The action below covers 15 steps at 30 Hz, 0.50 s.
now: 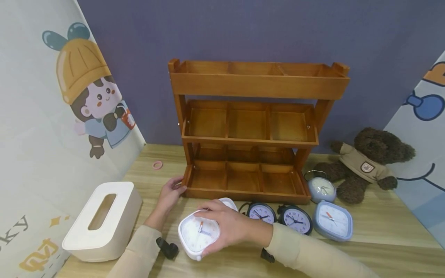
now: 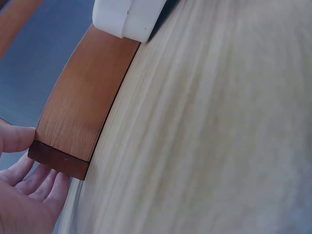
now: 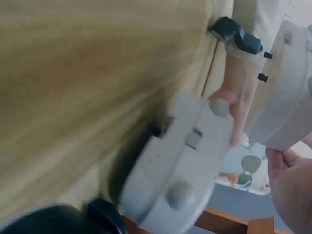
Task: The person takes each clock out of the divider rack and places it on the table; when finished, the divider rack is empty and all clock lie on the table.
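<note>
My right hand grips a white square alarm clock by its side, lifted and tilted, its dial with an orange hand facing up. Partly hidden behind that hand, a second white alarm clock stands on the table; the right wrist view shows the standing clock just below the held clock. At the lower left corner of the brown wooden shelf rack, my left hand holds the end of the bottom tray, thumb on one side and fingers on the other.
Right of the white clocks stand two black alarm clocks, a blue square clock and a round blue-grey clock. A brown teddy bear leans at the right. At left are a white tissue box and a pink ring.
</note>
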### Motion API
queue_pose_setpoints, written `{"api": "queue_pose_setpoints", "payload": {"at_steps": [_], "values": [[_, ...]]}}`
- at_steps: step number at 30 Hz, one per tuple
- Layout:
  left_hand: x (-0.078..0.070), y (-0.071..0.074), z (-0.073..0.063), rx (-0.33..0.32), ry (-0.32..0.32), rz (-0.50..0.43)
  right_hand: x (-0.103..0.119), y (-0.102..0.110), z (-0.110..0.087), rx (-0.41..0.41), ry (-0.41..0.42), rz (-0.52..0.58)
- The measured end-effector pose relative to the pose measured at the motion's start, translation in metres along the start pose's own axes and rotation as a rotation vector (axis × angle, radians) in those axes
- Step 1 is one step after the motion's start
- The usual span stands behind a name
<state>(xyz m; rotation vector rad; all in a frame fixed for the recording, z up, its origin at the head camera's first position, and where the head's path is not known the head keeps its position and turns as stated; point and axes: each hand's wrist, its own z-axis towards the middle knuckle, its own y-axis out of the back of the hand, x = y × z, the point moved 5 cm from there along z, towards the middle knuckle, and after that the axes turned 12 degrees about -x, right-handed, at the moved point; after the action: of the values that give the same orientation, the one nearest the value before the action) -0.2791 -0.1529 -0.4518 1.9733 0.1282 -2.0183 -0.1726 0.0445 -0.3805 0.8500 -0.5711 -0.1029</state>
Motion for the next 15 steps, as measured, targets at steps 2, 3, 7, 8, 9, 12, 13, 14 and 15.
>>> {"api": "queue_pose_setpoints", "payload": {"at_steps": [2, 3, 7, 8, 9, 12, 13, 14, 15], "values": [[0.000, 0.000, -0.001, 0.003, 0.004, 0.002, 0.002, -0.005, -0.003, 0.014, 0.039, -0.008], [-0.001, 0.000, -0.001, 0.005, 0.002, 0.004, 0.003, -0.007, -0.004, 0.023, 0.059, -0.011], [-0.001, 0.000, -0.002, 0.013, 0.005, -0.003, 0.005, -0.016, -0.010, 0.066, 0.101, -0.034], [-0.001, 0.000, -0.002, 0.015, 0.002, -0.002, 0.005, -0.018, -0.011, 0.079, 0.099, -0.038], [-0.002, 0.000, -0.002, 0.015, 0.002, -0.005, 0.005, -0.020, -0.013, 0.093, 0.096, -0.046], [-0.001, 0.000, -0.001, 0.015, 0.006, -0.014, 0.005, -0.025, -0.016, 0.133, 0.079, -0.059], [-0.001, 0.000, -0.001, 0.015, 0.004, -0.013, 0.004, -0.027, -0.017, 0.144, 0.076, -0.063], [0.000, 0.000, -0.001, 0.014, 0.008, -0.014, 0.003, -0.028, -0.018, 0.152, 0.074, -0.063], [0.001, 0.001, -0.001, 0.013, 0.013, -0.018, 0.003, -0.030, -0.018, 0.160, 0.074, -0.066]]}}
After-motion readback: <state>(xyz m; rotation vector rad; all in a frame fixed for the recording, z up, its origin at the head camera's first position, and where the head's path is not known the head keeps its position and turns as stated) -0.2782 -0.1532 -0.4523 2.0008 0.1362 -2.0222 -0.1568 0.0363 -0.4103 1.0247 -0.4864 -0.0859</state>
